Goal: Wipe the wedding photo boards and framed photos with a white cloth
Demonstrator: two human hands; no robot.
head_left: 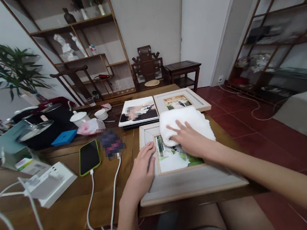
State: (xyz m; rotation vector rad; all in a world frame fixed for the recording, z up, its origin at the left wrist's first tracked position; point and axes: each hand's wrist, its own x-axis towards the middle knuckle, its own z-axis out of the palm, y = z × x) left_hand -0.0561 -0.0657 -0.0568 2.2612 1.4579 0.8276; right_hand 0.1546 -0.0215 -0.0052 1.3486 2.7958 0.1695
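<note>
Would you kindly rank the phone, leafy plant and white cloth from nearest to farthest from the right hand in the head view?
1. White cloth, under the right hand.
2. Phone, left, on the table.
3. Leafy plant, far left.

The left hand (143, 167) rests on the picture frame (188, 181)'s left side, fingers (147, 149) extended and close together. The right hand (189, 139) lies palm down over the frame's centre, fingers spread, its bare forearm (237, 159) crossing the frame's right edge.
</note>
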